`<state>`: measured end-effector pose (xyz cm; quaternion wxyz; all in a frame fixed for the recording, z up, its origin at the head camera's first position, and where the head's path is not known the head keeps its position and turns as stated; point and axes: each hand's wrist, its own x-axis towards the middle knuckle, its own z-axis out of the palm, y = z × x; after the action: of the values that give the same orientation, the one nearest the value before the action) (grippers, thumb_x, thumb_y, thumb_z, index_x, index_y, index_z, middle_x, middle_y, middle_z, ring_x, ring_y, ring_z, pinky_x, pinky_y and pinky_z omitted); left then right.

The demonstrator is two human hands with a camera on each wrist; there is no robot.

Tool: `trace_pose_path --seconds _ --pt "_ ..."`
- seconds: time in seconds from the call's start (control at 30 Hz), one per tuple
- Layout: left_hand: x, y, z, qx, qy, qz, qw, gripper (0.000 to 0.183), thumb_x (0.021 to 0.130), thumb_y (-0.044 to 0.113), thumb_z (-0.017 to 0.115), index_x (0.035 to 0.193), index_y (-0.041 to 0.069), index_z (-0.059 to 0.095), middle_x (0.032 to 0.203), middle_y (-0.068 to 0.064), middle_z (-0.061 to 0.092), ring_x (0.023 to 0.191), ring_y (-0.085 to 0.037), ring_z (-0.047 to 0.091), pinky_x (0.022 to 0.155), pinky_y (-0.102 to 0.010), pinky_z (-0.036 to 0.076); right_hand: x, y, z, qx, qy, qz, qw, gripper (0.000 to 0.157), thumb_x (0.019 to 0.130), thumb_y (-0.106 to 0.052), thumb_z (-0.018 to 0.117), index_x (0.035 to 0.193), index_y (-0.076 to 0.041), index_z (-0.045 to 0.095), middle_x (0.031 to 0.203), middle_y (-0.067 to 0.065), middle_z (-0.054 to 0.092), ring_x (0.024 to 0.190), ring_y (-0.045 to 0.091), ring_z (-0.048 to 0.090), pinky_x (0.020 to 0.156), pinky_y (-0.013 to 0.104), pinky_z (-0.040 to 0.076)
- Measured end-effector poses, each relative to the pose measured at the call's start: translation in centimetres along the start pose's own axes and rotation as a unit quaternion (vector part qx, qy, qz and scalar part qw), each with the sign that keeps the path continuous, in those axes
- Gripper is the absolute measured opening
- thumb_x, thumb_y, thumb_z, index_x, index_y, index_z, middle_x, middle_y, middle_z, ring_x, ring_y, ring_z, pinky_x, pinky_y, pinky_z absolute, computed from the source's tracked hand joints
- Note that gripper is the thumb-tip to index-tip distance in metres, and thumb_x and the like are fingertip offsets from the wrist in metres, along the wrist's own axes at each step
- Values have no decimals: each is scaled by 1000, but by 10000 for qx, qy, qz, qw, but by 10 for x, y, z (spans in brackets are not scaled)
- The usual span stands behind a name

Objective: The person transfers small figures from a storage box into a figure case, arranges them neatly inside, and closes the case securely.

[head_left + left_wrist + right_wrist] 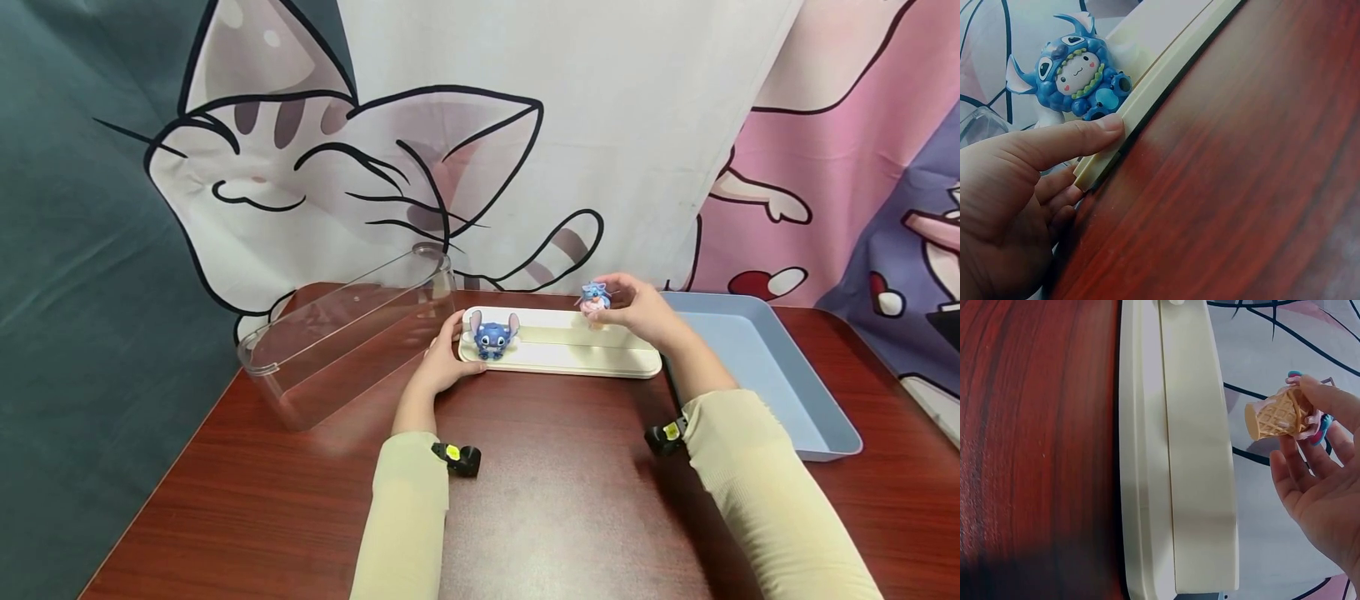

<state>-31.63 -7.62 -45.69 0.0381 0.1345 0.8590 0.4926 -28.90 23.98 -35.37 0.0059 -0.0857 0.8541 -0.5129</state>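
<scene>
A long cream stepped display base (585,357) lies on the table, with a blue big-eared figurine (492,337) sitting at its left end. In the left wrist view this figurine (1075,78) has a white face inside a blue hood. My left hand (444,362) grips that end of the base, thumb (1094,134) on the front edge and fingers round the end. Over the base's right half, my right hand (637,312) pinches a second blue and pink figurine (594,297). Its waffle-cone bottom (1279,415) shows in the right wrist view, held apart from the base.
A clear plastic cover (345,333) stands at the left, its far end near the back curtain. To the right, a light blue tray (787,392) lies beside my right forearm. A cartoon-printed curtain (637,125) hangs behind the brown table (547,500).
</scene>
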Motion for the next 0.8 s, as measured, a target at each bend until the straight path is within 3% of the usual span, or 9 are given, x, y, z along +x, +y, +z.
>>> trace_pose_path --seconds 0.2,0.6,0.8 --pt "0 0 0 -20 -2 -9 10000 99 68 18 83 145 21 22 141 -7 41 125 -24 36 105 -49 16 1 0 7 247 -24 -83 9997 54 77 -4 74 123 2 47 103 14 60 89 10 56 77 21 45" --pt "0 0 0 12 -8 -40 10000 98 68 19 83 145 23 21 142 -7 40 125 -24 35 105 -48 15 4 1 22 0 35 -412 9991 48 75 -4 75 114 4 48 98 12 60 86 11 57 74 21 45" --pt "0 1 -1 -13 -2 1 10000 98 67 17 83 144 22 23 141 -8 41 125 -25 37 105 -49 14 5 0 26 -64 -10 -397 9992 48 76 -5 75 115 3 48 102 18 59 89 14 57 75 21 45"
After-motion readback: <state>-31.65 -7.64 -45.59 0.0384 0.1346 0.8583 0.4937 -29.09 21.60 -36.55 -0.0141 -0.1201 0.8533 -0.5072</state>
